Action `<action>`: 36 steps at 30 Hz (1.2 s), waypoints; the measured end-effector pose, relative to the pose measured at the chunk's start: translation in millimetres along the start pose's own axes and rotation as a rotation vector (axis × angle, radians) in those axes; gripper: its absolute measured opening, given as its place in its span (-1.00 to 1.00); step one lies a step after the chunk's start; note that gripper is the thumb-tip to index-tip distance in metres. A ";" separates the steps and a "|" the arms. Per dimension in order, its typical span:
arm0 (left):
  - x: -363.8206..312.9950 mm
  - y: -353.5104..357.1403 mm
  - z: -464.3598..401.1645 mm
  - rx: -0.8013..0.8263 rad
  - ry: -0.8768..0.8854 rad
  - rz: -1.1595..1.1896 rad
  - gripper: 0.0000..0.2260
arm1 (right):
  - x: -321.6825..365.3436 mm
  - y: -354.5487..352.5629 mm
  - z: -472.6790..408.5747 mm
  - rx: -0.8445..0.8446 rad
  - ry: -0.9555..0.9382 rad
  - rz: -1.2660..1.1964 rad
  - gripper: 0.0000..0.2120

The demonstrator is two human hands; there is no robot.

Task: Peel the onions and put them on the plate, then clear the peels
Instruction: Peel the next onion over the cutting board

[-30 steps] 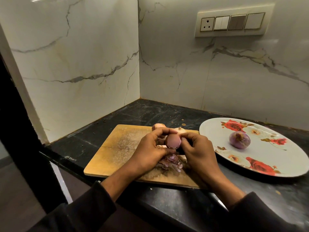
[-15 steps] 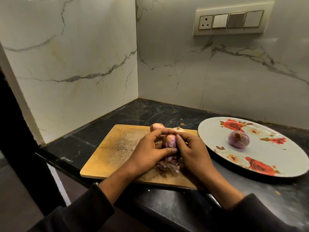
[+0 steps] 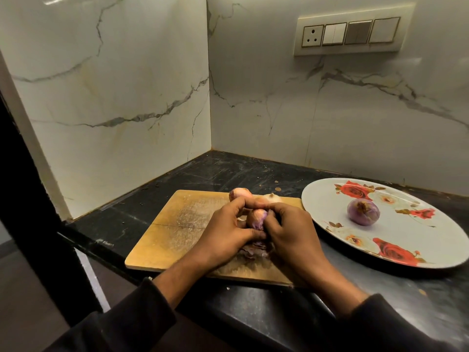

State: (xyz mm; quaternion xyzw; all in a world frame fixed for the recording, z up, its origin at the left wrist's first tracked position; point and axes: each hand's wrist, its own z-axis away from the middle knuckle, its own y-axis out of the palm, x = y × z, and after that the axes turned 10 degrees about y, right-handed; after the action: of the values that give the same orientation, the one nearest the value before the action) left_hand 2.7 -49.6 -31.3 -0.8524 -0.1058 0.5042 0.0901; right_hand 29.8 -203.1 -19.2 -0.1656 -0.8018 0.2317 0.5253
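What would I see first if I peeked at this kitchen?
First, two hands meeting over the wooden cutting board: the left hand and right hand both grip a small onion, above a heap of purple peels. Next, at the right, the big plate with red roses, where one peeled purple onion sits alone.

1. Cutting board [image 3: 177, 235] lies on the worktop [image 3: 203, 174], left of the plate [image 3: 406, 250].
2. Peeled onion [image 3: 363, 212] sits on the plate.
3. Peels [image 3: 256, 251] lie on the board, two onions [image 3: 238, 193] behind them.
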 end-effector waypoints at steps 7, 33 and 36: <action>-2.4 -0.3 -0.7 -0.014 -0.004 0.072 -0.54 | -5.7 1.7 -4.5 -0.028 0.079 -0.064 -0.74; -5.5 0.4 -1.0 -0.094 -0.031 0.124 -0.56 | -10.9 5.8 -5.6 -0.033 0.106 -0.174 -0.79; -6.2 0.5 -0.7 -0.111 -0.034 0.162 -0.57 | -11.1 5.9 -4.7 -0.007 0.111 -0.180 -0.74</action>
State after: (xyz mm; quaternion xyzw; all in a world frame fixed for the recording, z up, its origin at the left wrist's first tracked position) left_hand 0.5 -51.8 -25.9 -0.8532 -0.0659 0.5174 -0.0001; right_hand 38.5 -202.9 -29.3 -0.1072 -0.7840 0.1714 0.5870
